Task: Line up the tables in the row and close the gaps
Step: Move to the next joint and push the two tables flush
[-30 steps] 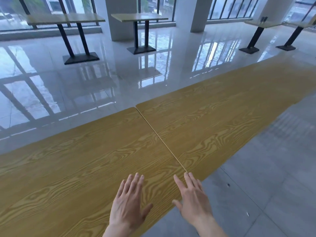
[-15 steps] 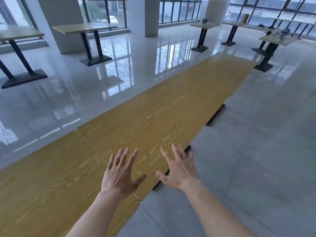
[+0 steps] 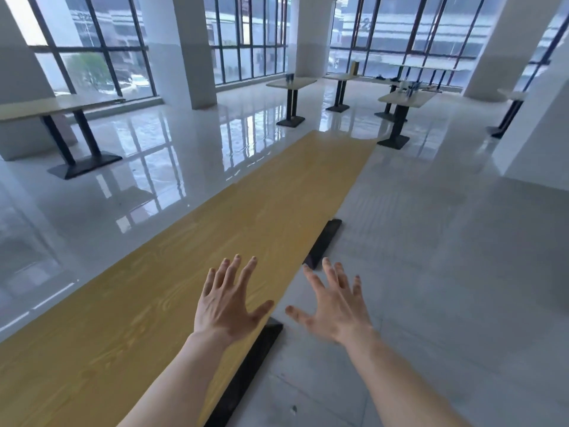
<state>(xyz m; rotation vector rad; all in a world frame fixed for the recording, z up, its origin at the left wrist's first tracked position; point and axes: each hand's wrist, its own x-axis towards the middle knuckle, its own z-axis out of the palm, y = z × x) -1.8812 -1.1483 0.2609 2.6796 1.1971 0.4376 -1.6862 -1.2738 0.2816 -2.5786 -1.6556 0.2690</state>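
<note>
A long row of yellow wood-grain tables runs from the near left away to the upper right, reading as one continuous top with no gap that I can make out. Black table feet stick out from under its right edge, with a nearer one below my arm. My left hand hovers with fingers spread over the near right edge of the tabletop, holding nothing. My right hand is spread too, in the air over the grey floor just right of the table edge.
Separate tables on black pedestals stand around: one at the left, several at the back right, some with small items on top. White pillars and tall windows line the back. A white wall corner juts in at right. Glossy floor lies left, matte grey floor right.
The view has swung right along the row, so the seam between two tabletops has left the frame. Both hands stayed spread and lifted, the right one now off the table over the floor.
</note>
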